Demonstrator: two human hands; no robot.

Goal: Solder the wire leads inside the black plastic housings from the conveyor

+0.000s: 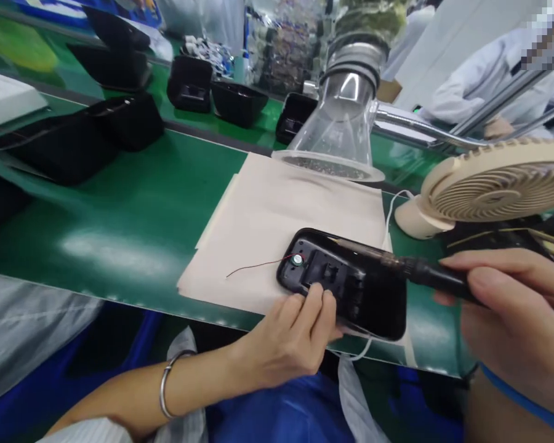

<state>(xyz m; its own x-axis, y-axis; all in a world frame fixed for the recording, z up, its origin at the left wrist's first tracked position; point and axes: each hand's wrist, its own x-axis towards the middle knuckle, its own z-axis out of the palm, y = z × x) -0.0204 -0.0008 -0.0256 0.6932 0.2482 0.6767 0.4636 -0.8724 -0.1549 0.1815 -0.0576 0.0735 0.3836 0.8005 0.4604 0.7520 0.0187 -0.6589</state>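
Observation:
A glossy black plastic housing [382, 301] lies tilted across white sheets on the green bench. In its left end sits a small round silver component [297, 259], from which a thin red wire [253, 266] runs out to the left over the paper. My left hand [300, 329] has its fingers closed over the housing's near edge; what the fingertips touch inside is partly hidden. A soldering iron [436, 278] is gripped in my right hand [517, 307], its shaft pointing left above the housing. Whether its tip touches anything I cannot tell.
A clear fume hood [339, 123] hangs over the back of the white paper [268, 209]. To the right stands a beige fan [493, 184] with a white cable. Several black housings [129, 120] line the back and left. Other people in pale clothing sit or stand beyond and beside.

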